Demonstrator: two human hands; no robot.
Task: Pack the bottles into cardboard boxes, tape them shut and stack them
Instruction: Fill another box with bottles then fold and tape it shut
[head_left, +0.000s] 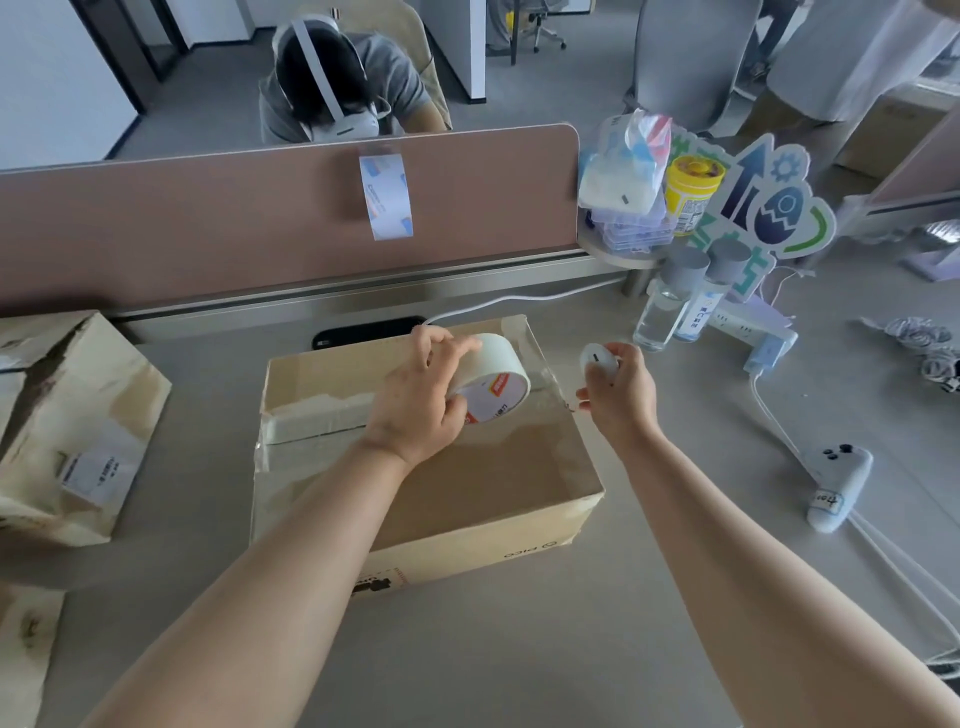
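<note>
Gripping white tape roll (496, 387) in left hand (415, 410), right hand (621, 402) clutching white disc (600, 358), scuffed box (467, 483) closed

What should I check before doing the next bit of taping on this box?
1. The cardboard box is closed on top: ok.
2. The left hand grips the tape roll: ok.
3. The right hand holds a small white round tool: ok.
4. Tape laid right across the box: cannot tell.
5. Every bottle packed: not ok, two bottles stand outside the box.
</note>
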